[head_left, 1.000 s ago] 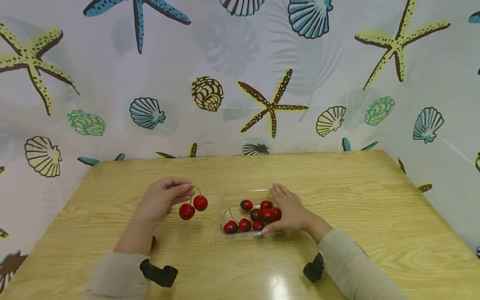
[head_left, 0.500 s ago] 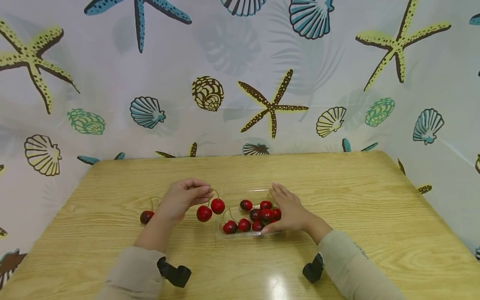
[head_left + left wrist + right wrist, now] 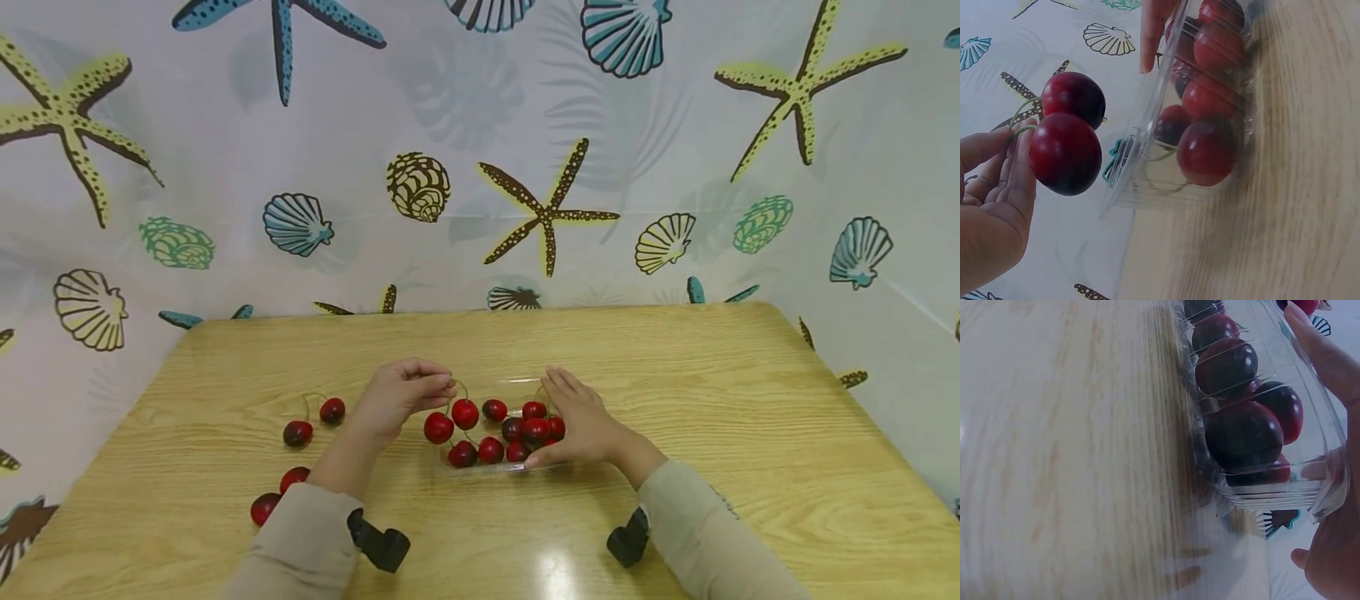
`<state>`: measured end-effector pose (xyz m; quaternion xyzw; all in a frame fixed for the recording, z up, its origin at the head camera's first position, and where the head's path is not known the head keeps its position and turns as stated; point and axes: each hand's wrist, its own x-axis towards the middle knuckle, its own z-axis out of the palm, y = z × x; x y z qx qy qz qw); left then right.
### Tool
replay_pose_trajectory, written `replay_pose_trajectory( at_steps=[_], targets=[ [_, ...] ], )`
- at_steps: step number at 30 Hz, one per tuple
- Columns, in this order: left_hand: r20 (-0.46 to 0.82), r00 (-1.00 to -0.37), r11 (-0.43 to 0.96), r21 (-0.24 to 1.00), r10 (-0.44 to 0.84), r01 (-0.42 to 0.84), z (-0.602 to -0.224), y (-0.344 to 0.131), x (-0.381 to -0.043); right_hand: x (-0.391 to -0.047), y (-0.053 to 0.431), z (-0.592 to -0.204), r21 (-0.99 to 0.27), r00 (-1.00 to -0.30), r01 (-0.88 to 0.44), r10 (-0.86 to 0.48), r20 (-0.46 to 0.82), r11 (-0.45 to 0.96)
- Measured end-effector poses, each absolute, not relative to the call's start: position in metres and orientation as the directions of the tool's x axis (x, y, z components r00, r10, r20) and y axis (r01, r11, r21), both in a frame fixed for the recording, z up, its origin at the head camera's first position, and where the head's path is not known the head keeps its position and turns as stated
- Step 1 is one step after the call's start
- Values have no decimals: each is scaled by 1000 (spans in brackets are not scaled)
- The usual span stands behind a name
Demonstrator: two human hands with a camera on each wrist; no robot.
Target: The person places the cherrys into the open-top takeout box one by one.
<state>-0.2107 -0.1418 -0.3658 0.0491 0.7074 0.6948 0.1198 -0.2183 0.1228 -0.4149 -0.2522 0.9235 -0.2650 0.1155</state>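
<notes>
My left hand (image 3: 405,396) pinches the thin green stems of a pair of red cherries (image 3: 1066,153). The pair dangles above the left end of a clear plastic container (image 3: 487,471). Several dark red cherries (image 3: 491,451) lie inside it, some with stems showing. At the container's right end, my right hand (image 3: 585,421) grips across it, with the thumb on the near rim and the fingers at the far rim. That hand hides part of the fruit from the head view. In the left wrist view, the hanging pair is apart from the container's rim (image 3: 1147,137).
Left of the container, more cherries lie on the wooden table (image 3: 712,375): one stemmed pair (image 3: 297,433) and another pair (image 3: 265,508) partly behind the left sleeve. A cloth (image 3: 337,125) printed with shells and starfish hangs behind the table.
My left hand has moved right with the pair of cherries, from left of the container to over its left end. Loose cherries at left are uncovered. The right hand stays in place.
</notes>
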Motion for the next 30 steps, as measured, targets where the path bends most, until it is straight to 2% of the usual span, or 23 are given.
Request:
replay_pose_trajectory(
  at_steps=[12, 30],
  targets=[
    [-143, -961, 24, 990, 238, -141, -375, -121, -216, -217, 124, -415, -552, -849, -406, -524, -66, 728],
    [-192, -951, 114, 979, 241, -169, -385, -115, -230, -218, 123, -413, -545, -848, -404, -524, -79, 735]
  ],
)
